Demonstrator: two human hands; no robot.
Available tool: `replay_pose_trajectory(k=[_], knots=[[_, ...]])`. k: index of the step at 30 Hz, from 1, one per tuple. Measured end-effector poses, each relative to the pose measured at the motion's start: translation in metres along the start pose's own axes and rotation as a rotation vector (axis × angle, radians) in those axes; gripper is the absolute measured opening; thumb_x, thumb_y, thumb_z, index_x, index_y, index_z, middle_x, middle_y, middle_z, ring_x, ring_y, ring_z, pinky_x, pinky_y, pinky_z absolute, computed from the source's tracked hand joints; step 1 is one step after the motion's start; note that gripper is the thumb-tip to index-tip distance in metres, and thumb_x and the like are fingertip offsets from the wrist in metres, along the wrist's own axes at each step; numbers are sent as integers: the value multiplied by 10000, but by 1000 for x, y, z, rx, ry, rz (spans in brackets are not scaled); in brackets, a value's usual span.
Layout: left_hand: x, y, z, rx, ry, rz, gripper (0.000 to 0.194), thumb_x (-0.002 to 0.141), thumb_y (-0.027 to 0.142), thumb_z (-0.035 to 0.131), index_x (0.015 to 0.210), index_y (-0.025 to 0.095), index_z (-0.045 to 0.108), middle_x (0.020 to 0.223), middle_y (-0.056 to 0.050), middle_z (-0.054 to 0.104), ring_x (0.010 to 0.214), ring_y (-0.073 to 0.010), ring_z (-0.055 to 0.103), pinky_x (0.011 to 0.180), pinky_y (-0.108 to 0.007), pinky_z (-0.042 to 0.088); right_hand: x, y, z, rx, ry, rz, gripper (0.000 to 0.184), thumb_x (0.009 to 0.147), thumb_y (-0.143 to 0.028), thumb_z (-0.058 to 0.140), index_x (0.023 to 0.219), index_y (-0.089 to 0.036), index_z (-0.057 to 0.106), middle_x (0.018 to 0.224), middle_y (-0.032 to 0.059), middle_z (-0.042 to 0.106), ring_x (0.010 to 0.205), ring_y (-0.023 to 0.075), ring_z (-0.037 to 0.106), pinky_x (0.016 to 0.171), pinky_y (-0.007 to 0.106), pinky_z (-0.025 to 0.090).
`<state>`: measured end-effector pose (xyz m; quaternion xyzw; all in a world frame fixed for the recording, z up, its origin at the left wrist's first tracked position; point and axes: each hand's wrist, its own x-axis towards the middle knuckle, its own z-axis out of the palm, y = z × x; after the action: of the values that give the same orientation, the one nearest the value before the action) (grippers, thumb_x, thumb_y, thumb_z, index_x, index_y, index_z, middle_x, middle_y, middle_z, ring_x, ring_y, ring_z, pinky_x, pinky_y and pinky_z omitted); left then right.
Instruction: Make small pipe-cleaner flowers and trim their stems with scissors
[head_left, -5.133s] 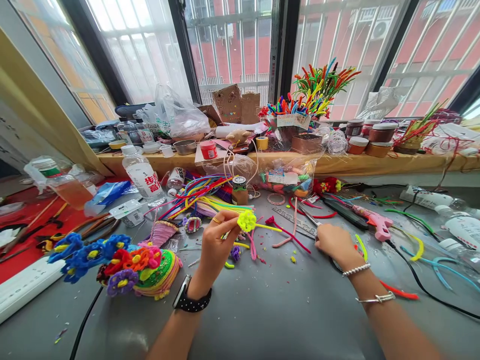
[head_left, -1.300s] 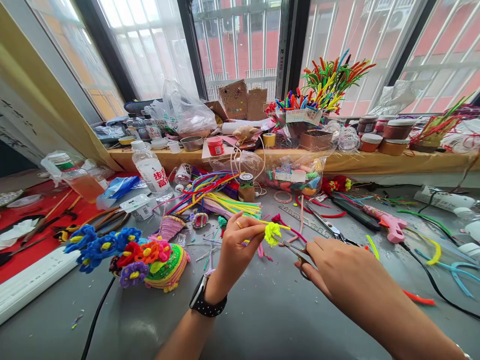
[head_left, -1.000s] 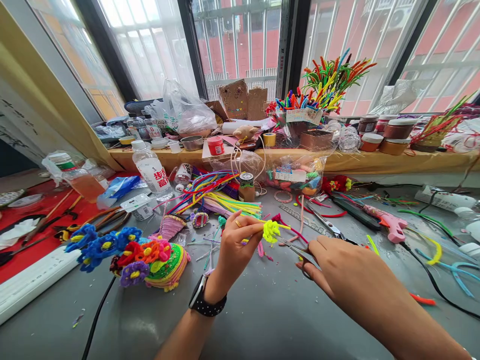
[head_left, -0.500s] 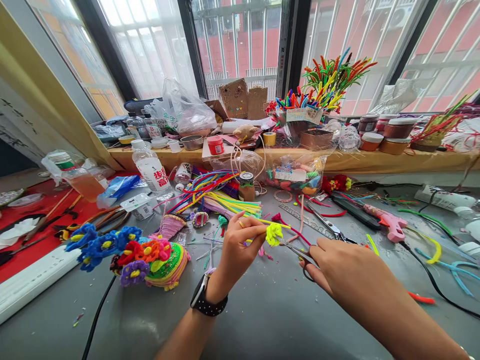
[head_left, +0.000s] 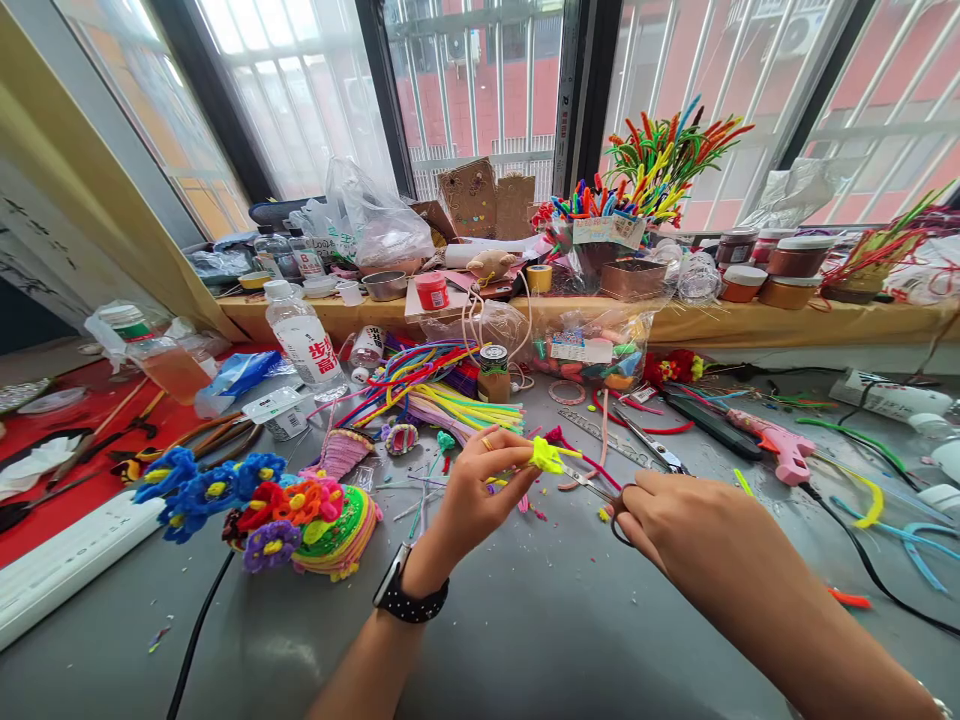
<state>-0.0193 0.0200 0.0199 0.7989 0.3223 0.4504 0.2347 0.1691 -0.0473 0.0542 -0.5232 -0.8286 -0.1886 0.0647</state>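
Note:
A small bright yellow pipe-cleaner flower is pinched between the thumb and fingers of my left hand, above the grey table. A yellow stem end sticks out from it to the right. My right hand is closed around the handles of small scissors. The scissor blades point left, with their tips close to the flower's lower right side; whether they touch it I cannot tell. Behind my left hand lies a bundle of colourful pipe cleaners. To its left, a pot of blue, red and purple fuzzy flowers rests on its side.
A pink glue gun lies at the right, its black cable running along the table. Larger scissors and a clear ruler are behind my right hand. A white-labelled bottle and a brown jar stand farther back.
The yellow flower has turned and moved slightly up in my left hand. The scissors have drawn back a little to the right and down, showing more blade.

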Motion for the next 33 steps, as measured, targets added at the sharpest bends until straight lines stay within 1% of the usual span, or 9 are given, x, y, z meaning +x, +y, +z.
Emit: replay_pose_trajectory(k=[5, 9, 13, 16, 18, 20, 23, 28, 33], knots=[[1, 3, -2, -150, -80, -7, 176, 752, 190, 512, 859, 165, 648, 803, -72, 618, 749, -156, 551, 708, -280, 431, 1, 2, -2, -33, -64, 96, 202, 711, -128, 480, 535, -190, 557, 521, 0, 557, 470, 142, 531, 423, 253, 183], [1, 1, 0, -196, -33, -48, 172, 749, 194, 521, 854, 183, 657, 760, -51, 635, 686, -136, 560, 644, -249, 445, 2, 4, -5, -44, -60, 144, 229, 733, -155, 451, 528, -182, 549, 527, 7, 562, 476, 141, 535, 422, 240, 187], [0, -1, 3, -325, 36, -167, 166, 726, 244, 554, 842, 178, 654, 776, -53, 643, 723, -152, 572, 662, -262, 461, -1, 12, 0, 25, -46, 136, 235, 782, -220, 405, 592, -190, 541, 566, -5, 559, 482, 133, 539, 424, 232, 226], [-1, -2, 5, -521, 86, -275, 193, 695, 274, 588, 842, 163, 645, 814, -56, 652, 746, -165, 593, 666, -266, 483, -2, 16, 6, 115, -133, 85, 199, 799, -237, 404, 654, -199, 535, 602, -13, 557, 509, 132, 556, 402, 225, 240], [-2, -2, 6, -598, 105, -306, 195, 672, 275, 613, 831, 168, 649, 817, -49, 659, 763, -169, 597, 680, -265, 485, -2, 16, 9, 150, -198, 93, 170, 803, -254, 421, 689, -198, 534, 642, -7, 566, 553, 137, 572, 394, 219, 251], [-2, -3, 7, -613, 114, -310, 189, 659, 272, 627, 818, 174, 654, 816, -44, 662, 766, -166, 595, 688, -261, 480, -1, 15, 11, 167, -222, 99, 170, 806, -302, 433, 715, -195, 529, 678, 0, 568, 577, 140, 577, 399, 216, 270], [-3, -3, 9, -606, 123, -302, 187, 646, 276, 640, 806, 181, 658, 796, -38, 657, 737, -152, 586, 672, -251, 473, -2, 14, 11, 165, -198, 92, 195, 810, -340, 423, 717, -196, 515, 680, -1, 561, 561, 138, 574, 399, 216, 285], [-2, -1, 10, -637, 174, -291, 156, 630, 266, 656, 771, 200, 661, 741, -8, 632, 703, -120, 565, 655, -224, 456, -2, 7, 5, 140, -204, 115, 145, 801, -297, 442, 725, -202, 521, 698, -2, 578, 608, 155, 598, 417, 224, 313], [-2, 0, 10, -644, 196, -298, 161, 615, 270, 665, 757, 193, 658, 738, -13, 626, 704, -126, 554, 660, -234, 449, 2, -3, -4, 120, -248, 194, 121, 771, -286, 491, 700, -196, 528, 696, 3, 593, 616, 171, 607, 433, 238, 332]])
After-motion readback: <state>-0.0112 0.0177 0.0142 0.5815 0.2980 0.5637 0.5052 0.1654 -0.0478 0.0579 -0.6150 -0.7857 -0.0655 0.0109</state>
